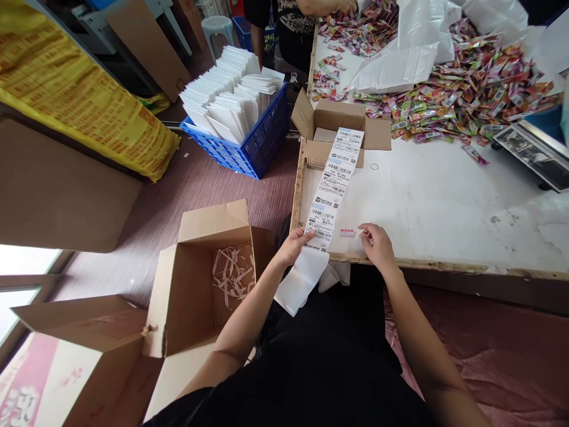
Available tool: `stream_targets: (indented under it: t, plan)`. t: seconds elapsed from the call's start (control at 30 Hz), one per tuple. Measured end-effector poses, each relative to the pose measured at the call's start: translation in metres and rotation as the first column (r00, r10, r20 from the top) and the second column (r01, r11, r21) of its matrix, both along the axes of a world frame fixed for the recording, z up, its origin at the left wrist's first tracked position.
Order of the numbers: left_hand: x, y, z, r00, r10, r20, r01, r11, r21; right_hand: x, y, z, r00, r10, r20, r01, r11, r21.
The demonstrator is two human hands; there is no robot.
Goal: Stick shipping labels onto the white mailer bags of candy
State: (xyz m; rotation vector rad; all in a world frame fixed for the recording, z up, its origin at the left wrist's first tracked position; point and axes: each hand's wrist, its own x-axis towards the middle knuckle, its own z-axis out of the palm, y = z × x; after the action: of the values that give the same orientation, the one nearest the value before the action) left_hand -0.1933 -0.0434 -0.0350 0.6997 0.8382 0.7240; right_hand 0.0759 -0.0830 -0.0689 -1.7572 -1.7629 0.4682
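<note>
A long strip of printed shipping labels (331,184) runs from a small open cardboard box (377,133) down over the table's near edge. My left hand (293,244) pinches its left side near the lower end, thumb on top. Below that, the strip's blank white part (302,279) hangs folded over my lap. Over the table, my right hand (377,243) has thumb and forefinger together, with a tiny pale bit at the tips that I cannot make out. Just left of those fingertips lies a small red-and-white sticker (347,233).
Colourful snack sachets (480,95) heap across the far table, partly under white plastic bags (400,65). A scale (533,148) stands at right. On the floor are a blue crate (262,148) of white envelopes and an open carton (191,290) with paper strips. Another person's arm (324,6) reaches in behind.
</note>
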Motion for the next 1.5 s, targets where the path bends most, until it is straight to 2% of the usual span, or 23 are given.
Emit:
stream_targets:
  t: [0.43,0.63,0.77,1.5]
  plan:
    - [0.0,0.002,0.008,1.0,-0.012,0.014,0.012,1.0,-0.017,-0.004,0.001,-0.003,0.995,-0.083,0.062,0.083,0.997,0.003]
    - [-0.002,0.003,0.009,1.0,-0.019,-0.011,0.019,1.0,-0.009,-0.009,0.001,-0.001,0.969,-0.188,0.161,0.181,0.982,0.057]
    - [-0.002,0.004,0.011,1.0,-0.023,-0.013,0.022,1.0,-0.017,-0.013,0.002,0.002,0.956,-0.186,0.228,0.181,0.982,0.046]
    - [-0.002,0.001,0.011,1.0,-0.012,0.004,0.012,1.0,0.002,-0.014,-0.001,-0.001,0.959,-0.221,0.179,0.213,0.975,0.06]
